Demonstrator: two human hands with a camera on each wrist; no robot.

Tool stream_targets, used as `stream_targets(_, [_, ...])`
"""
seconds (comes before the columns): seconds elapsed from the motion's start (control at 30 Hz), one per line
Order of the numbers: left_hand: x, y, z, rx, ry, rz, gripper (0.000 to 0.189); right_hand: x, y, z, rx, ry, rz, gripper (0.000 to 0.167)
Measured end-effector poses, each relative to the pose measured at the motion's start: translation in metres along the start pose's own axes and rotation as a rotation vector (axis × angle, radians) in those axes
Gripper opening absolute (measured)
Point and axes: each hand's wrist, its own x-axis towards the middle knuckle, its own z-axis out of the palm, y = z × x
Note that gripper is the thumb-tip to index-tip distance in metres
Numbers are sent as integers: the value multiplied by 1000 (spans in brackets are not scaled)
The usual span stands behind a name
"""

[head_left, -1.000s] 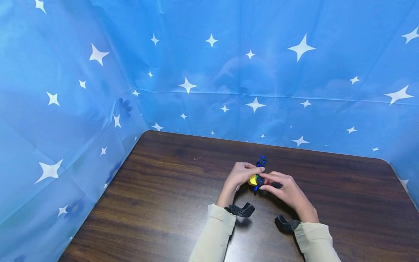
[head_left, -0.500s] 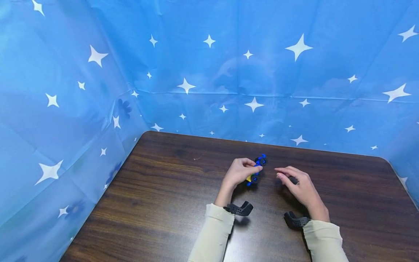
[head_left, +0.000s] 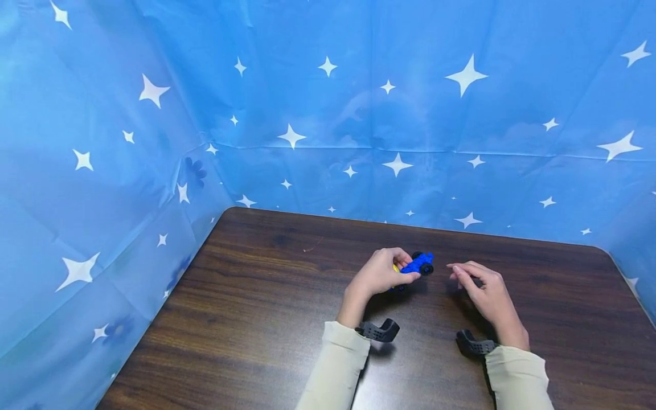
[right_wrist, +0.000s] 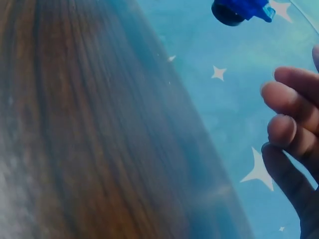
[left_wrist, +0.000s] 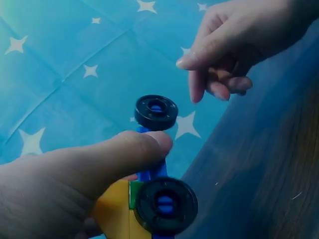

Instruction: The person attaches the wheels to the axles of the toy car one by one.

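Observation:
My left hand (head_left: 381, 273) grips a small toy car (head_left: 421, 263) between thumb and fingers, over the table. The car has a blue body, black wheels and a yellow part with a bit of green, mostly covered by the hand in the head view. In the left wrist view the thumb (left_wrist: 149, 144) lies across the blue body between two black wheels (left_wrist: 167, 205). To the right of the car, my right hand (head_left: 484, 290) hovers apart from it, fingers loosely bent and holding nothing. One end of the car (right_wrist: 244, 9) shows at the top of the right wrist view.
The dark wood-grain table (head_left: 246, 307) spreads beneath both hands. Behind it and along its left side hangs a blue curtain (head_left: 307, 85) with white stars. A black wrist mount (head_left: 379, 330) sticks out from each wrist.
The right hand has let go of the toy car and moved away to the right. The left hand has turned the car, so its blue end now points right.

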Motion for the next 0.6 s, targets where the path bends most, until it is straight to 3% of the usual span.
stream_targets(0.13, [0,5,0,114,-32,56,30,0,3,-1,-26,1,29,22])
stream_targets(0.3, [0,10,5,324,-90,112,29,-3,7,-2,-76,-23,92,25])
stream_targets(0.6, [-1,18,16,576,-137,119,30,-1,12,-1,-124,-72,118,27])
